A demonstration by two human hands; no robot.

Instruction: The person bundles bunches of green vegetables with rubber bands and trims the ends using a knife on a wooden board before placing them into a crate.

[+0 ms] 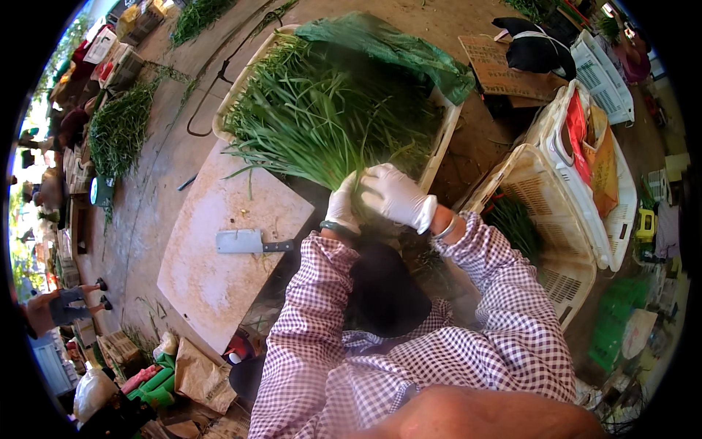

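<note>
My left hand [343,207], in a white glove with a dark bangle at the wrist, is closed around the lower stems of a bunch of long green leaf vegetables [312,151] that look like garlic chives. The leaves fan out to the upper left. My right hand [392,192], also gloved, lies against the same stems; its fingertips are partly hidden among them. Beyond both hands, a pale plastic crate [447,140] is heaped with more of these greens [378,110]. A cleaver [241,241] with a black handle lies on a stained pale board [203,274] to my left.
Green woven sheeting [384,44] drapes over the crate's far side. At the right stand pale plastic baskets [559,219], one with greens [510,225] inside. A black bundle [535,46] sits on cardboard [504,71]. A cord loop [205,104] and piled greens [120,129] lie on the floor.
</note>
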